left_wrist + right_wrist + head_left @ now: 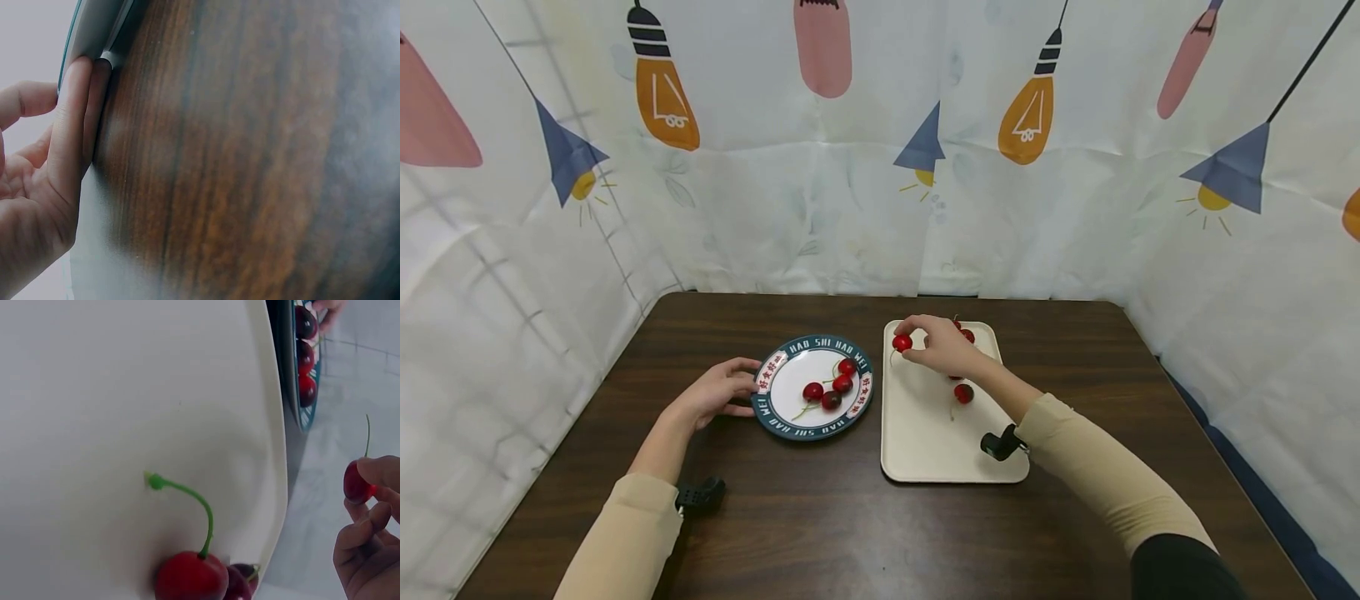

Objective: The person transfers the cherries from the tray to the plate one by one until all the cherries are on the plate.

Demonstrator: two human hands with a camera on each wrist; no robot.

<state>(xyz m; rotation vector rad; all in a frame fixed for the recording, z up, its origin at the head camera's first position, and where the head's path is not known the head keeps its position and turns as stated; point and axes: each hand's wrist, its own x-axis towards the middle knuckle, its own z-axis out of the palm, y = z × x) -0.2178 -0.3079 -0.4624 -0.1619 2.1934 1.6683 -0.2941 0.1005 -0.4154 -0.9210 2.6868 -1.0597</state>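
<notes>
My right hand [946, 347] pinches a red cherry [902, 342] over the far left corner of a cream tray [917, 454]. In the right wrist view the held cherry [357, 483] has its stem pointing up. More cherries lie on the tray, among them a dark red cherry [963, 393]; others are partly behind my hand. My left hand [721, 390] holds the left rim of a round plate [792, 432] with a teal patterned border. In the left wrist view the thumb [72, 119] sits under the rim, another finger against its edge. Several cherries [831, 400] lie on the plate.
Plate and tray stand side by side on a dark wooden table [805, 533], a narrow strip of wood between them. Behind and at the sides hangs a white curtain [865, 192] printed with lamps and bulbs.
</notes>
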